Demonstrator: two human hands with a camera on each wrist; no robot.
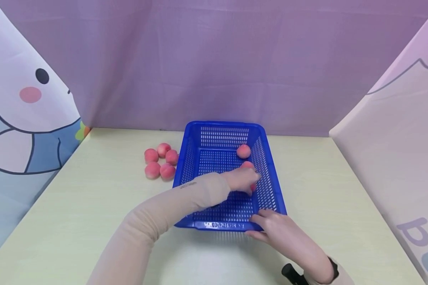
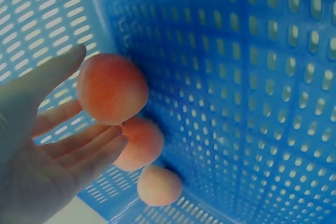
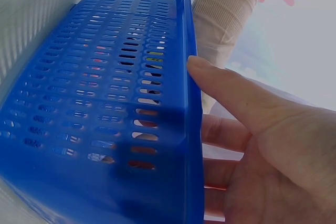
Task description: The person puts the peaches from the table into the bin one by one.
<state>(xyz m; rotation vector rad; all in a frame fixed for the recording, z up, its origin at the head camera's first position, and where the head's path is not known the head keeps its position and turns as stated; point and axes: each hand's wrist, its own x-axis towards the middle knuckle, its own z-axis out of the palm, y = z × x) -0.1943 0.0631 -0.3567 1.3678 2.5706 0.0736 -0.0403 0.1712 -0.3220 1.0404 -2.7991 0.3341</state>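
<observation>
A blue plastic basket (image 1: 189, 158) with slotted walls stands on the table. My left hand (image 1: 241, 180) reaches down inside it, near the right wall. In the left wrist view the fairly straight fingers and thumb of the left hand (image 2: 52, 150) lie loosely beside the nearest peach (image 2: 113, 88). Beyond it, a second peach (image 2: 142, 142) and a third peach (image 2: 159, 186) line up along the wall. At the near right corner my right hand (image 1: 276, 229) grips the basket rim, its thumb (image 3: 220, 80) on the outer side and its fingers over the inner side.
Several pink peaches (image 1: 152, 170) form a small ring on the table (image 1: 92, 198), just left of the basket. Behind the table hangs a purple cloth (image 1: 214, 71), with printed cloths at both sides. A black object (image 1: 292, 273) shows by the right wrist.
</observation>
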